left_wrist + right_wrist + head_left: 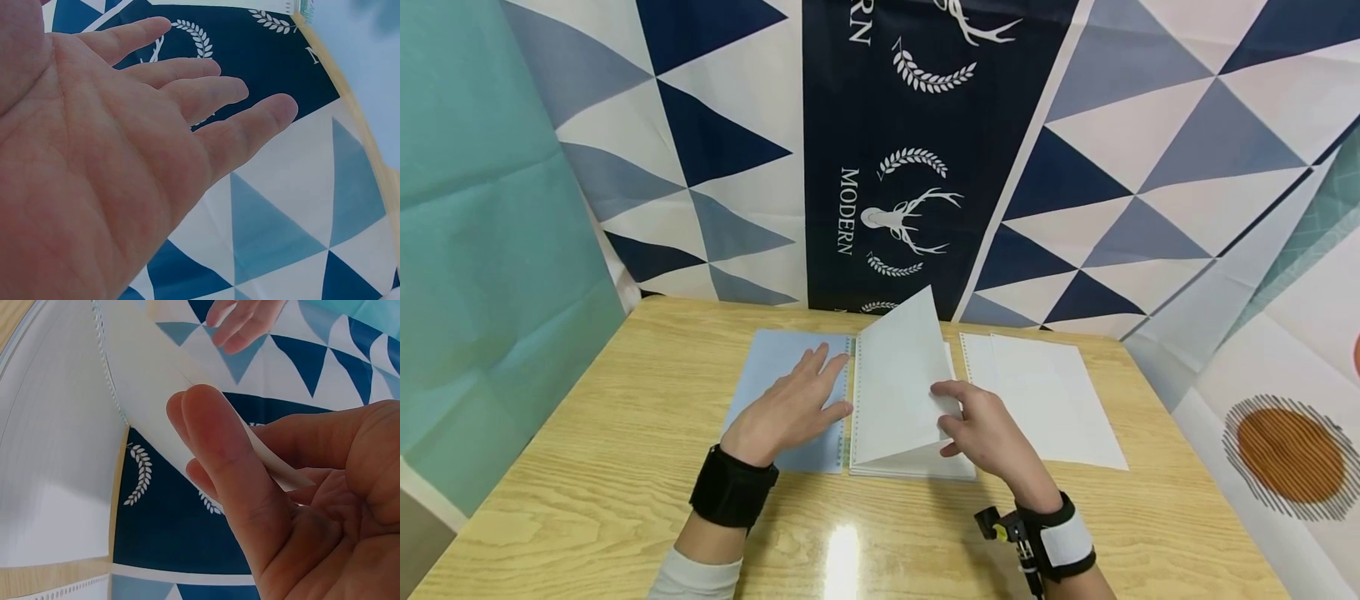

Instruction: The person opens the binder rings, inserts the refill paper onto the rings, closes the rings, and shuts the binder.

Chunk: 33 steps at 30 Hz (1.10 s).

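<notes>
My right hand (988, 429) pinches the outer edge of a white paper sheet (897, 379) between thumb and fingers, as the right wrist view also shows. That sheet stands raised at a slant, its left edge lined with small punched holes. Beneath it lies a stack of white sheets (917, 465) on the table. To the left is a light blue sheet (808, 458), with holes along its right edge. Above the blue sheet is my left hand (790, 408), fingers extended and palm bare in the left wrist view; it grips nothing.
More white punched sheets (1045, 400) lie overlapping to the right of the stack. The wooden table (602, 467) ends at a patterned cloth (887, 167) hanging behind it. A teal cloth (497, 250) hangs at the left.
</notes>
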Motion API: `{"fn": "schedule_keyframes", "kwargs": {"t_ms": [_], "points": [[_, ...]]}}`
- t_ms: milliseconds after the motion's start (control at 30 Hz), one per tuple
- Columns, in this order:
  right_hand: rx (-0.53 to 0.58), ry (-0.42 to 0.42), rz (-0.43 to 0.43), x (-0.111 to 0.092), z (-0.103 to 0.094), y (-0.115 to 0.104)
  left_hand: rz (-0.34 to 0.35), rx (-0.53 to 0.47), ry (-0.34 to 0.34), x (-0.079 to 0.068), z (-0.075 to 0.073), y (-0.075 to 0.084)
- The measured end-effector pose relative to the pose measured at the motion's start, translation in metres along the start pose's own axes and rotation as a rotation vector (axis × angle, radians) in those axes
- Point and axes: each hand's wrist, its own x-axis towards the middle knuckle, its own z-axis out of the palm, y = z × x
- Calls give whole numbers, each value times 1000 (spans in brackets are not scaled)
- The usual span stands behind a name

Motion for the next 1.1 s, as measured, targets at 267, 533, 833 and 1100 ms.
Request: {"fn": "schedule_keyframes", "kwargs": {"t_ms": [267, 533, 833, 1100], "points": [[-22, -13, 2, 2, -2, 2, 1, -10, -16, 1, -1, 2], [-38, -25, 12, 1, -2, 2, -10, -22, -18, 1, -1, 2], [-58, -37, 29, 2, 0, 2, -11, -16, -13, 0, -2, 2], [-61, -30, 33, 0, -2, 2, -7, -6, -10, 0, -3, 4]]}}
